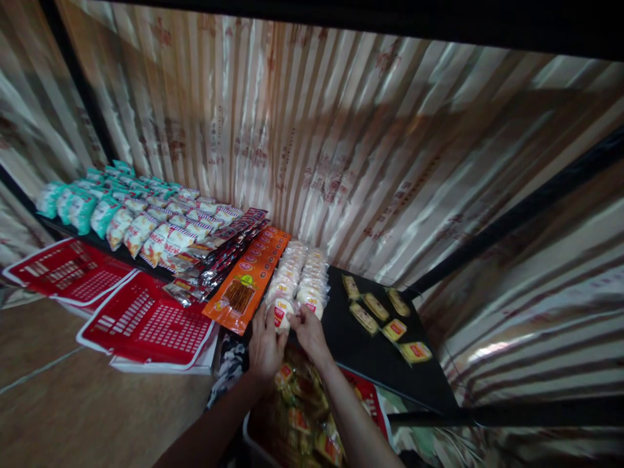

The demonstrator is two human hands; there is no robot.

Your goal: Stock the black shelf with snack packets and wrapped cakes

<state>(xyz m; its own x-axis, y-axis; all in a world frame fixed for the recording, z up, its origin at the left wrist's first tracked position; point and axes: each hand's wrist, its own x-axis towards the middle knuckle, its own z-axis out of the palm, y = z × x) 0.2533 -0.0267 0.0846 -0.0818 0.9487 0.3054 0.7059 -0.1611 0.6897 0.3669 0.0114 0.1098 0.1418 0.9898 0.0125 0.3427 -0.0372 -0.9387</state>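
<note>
Two rows of round white snacks (291, 268) in clear wrappers lie on the black shelf. At the front end of the left row, my left hand (266, 344) has its fingers closed about the side of a wrapped round white snack (279, 314) with a red label. My right hand (311, 335) pinches the right edge of that same packet. Just beyond my right fingers is the front packet of the second row (312, 304). A container of yellow packets (307, 422) sits below my forearms, partly hidden by them.
An orange bag of brown sticks (248, 279) borders the rows on the left, beside stacked silver-and-red packets (224, 250) and many white and teal bags (97, 208). Several small yellow packets (375, 305) lie at right on the shelf (341, 338). Red printed sheets (151, 318) hang lower left.
</note>
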